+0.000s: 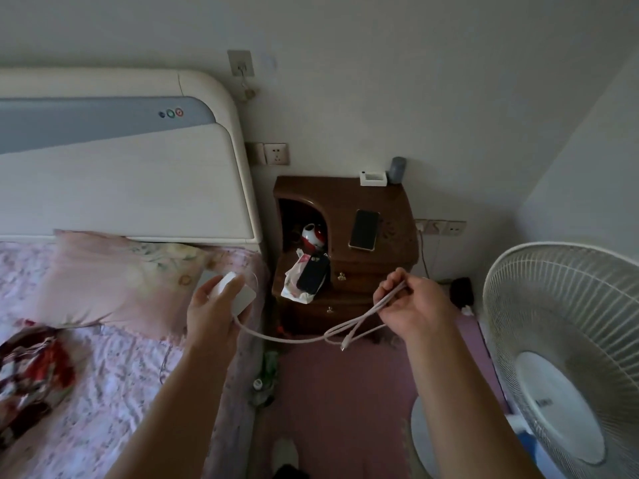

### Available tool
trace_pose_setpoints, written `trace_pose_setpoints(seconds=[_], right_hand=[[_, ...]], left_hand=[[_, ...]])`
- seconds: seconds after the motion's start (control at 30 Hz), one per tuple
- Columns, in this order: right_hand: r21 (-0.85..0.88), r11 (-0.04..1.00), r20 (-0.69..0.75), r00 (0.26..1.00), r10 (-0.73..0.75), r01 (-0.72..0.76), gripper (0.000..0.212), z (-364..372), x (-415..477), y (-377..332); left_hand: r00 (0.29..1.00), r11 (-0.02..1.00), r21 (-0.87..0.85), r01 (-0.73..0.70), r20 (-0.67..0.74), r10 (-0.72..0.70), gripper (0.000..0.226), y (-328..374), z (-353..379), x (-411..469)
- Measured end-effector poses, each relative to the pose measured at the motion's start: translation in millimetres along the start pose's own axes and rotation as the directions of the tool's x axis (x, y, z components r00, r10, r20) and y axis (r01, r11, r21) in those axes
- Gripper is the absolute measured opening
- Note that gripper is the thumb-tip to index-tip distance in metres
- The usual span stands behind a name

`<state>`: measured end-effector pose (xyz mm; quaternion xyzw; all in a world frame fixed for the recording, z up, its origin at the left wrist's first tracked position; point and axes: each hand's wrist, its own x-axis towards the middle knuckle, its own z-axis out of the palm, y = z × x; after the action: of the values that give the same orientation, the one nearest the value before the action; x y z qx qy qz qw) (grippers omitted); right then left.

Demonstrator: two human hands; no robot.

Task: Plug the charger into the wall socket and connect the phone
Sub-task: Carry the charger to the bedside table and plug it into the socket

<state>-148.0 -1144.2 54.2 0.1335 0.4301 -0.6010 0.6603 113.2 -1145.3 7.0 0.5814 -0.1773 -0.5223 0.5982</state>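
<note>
My left hand (211, 312) holds a white charger block (238, 292) over the bed's edge. A pale cable (294, 338) runs from the block to my right hand (411, 305), which pinches a folded bundle of it; the loose plug end (343, 348) dangles below. A dark phone (363, 229) lies face up on top of the brown nightstand (387, 202). A beige wall socket (275, 153) sits on the wall just above the nightstand, beside the headboard.
A second dark phone (313, 274) rests on a white bag in the nightstand's open shelf. More sockets (441, 228) are low on the wall at right. A white standing fan (560, 340) fills the right side. The bed with a pink pillow (114, 278) lies left.
</note>
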Motion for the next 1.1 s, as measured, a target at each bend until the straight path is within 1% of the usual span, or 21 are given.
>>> trace_pose_setpoints(seconds=[0.1, 0.23, 0.33, 0.37, 0.5, 0.6, 0.7, 0.9, 1.1], right_hand=[[-0.005, 1.0, -0.006, 1.0, -0.003, 0.003, 0.024, 19.8, 23.9, 1.0], [-0.006, 0.999, -0.026, 0.998, -0.053, 0.053, 0.024, 51.5, 51.0, 1.3], [-0.011, 0.996, -0.043, 0.995, -0.091, 0.091, 0.024, 84.3, 67.8, 0.8], [-0.006, 0.995, -0.044, 0.994, -0.099, 0.098, 0.024, 95.6, 73.5, 1.2], [0.02, 0.991, -0.051, 0.99, -0.129, 0.13, 0.025, 134.9, 96.0, 4.8], [0.025, 0.989, -0.058, 0.988, -0.143, 0.145, 0.026, 155.7, 110.1, 6.5], [0.035, 0.989, -0.052, 0.989, -0.14, 0.142, 0.026, 171.6, 123.3, 4.8], [0.029, 0.991, -0.052, 0.991, -0.126, 0.128, 0.026, 196.3, 151.8, -4.2], [0.01, 0.998, -0.025, 0.997, -0.066, 0.067, 0.026, 219.3, 192.4, -22.9]], left_hand=[[1.0, 1.0, -0.019, 0.007, -0.005, -0.007, 0.06, 2.1, 14.4, 33.3], [0.997, 0.998, -0.056, 0.041, 0.069, -0.037, 0.058, 10.4, 36.5, 78.3], [0.993, 0.999, -0.015, 0.037, 0.116, -0.035, 0.06, 23.0, 52.2, 113.6], [0.993, 0.999, -0.005, 0.035, 0.114, -0.035, 0.058, 28.2, 57.8, 125.1], [0.99, 0.991, -0.06, 0.123, 0.084, -0.117, 0.047, 47.3, 74.3, 169.3], [0.983, 0.985, -0.047, 0.164, 0.092, -0.159, 0.049, 55.8, 79.9, 189.9], [0.975, 0.978, -0.054, 0.202, 0.102, -0.196, 0.044, 64.0, 86.6, 205.4], [0.971, 0.974, -0.055, 0.22, 0.112, -0.213, 0.047, 71.6, 106.5, 233.2], [0.973, 0.973, -0.048, 0.225, 0.071, -0.221, 0.053, 72.2, 133.7, 257.6]])
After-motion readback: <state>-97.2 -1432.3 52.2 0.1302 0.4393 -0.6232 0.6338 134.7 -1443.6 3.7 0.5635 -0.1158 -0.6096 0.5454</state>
